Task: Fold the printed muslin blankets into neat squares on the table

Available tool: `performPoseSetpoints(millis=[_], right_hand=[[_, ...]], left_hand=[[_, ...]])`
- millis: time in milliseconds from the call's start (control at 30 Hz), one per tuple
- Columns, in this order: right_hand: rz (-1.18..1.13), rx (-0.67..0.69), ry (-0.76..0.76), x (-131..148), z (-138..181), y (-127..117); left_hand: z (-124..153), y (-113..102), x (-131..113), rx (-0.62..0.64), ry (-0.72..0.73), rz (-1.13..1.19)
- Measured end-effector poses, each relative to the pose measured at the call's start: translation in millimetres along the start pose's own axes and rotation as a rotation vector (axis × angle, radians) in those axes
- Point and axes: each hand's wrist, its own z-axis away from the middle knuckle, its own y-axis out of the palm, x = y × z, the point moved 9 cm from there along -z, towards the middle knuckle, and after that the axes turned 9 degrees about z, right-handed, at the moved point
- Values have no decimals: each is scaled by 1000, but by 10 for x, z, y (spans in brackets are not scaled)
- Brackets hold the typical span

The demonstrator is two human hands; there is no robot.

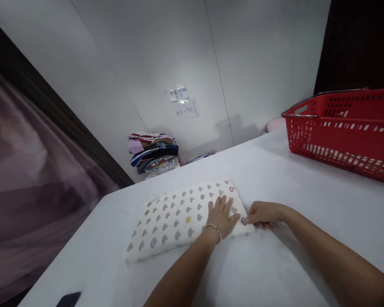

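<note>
A folded white cloth (176,221) printed with grey mushrooms and a few coloured ones lies on the white table. My left hand (221,217), with a bracelet at the wrist, rests flat on its right part, fingers spread. At the cloth's right edge, near the front corner, my right hand (261,214) is closed in a pinch on the fabric. Its fingertips partly hide that corner.
A red plastic basket (348,140) with a metal handle stands at the right. Behind the white table (115,217) is a stack of folded fabrics (155,153) by the wall. A dark flat object (68,299) lies at the front left, beside a purplish curtain (35,192).
</note>
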Motion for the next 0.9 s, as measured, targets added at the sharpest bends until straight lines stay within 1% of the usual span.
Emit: performPoseSetpoints(millis=[200, 333, 400, 500, 567, 633, 700, 800, 900], right_hand=[[-120, -241, 52, -91, -106, -122], [-172, -305, 45, -116, -169, -144], [-120, -399, 63, -85, -164, -298], [24, -610, 87, 56, -174, -700], [90, -685, 103, 162, -285, -933], [152, -710, 131, 239, -476, -1103], [227, -723, 174, 289, -690, -1220], [327, -716, 249, 332, -977, -1296], [404, -717, 306, 373, -1164, -1302]], left_hand=[[27, -14, 31, -34, 23, 43], [23, -10, 50, -63, 44, 85], [21, 0, 54, -67, 51, 93], [20, 11, 58, -69, 57, 93], [21, 11, 60, -72, 57, 96], [25, 7, 57, -71, 57, 106], [38, -3, 48, -67, 54, 119], [73, -25, 32, -51, 40, 136], [106, -33, 11, -21, 44, 165]])
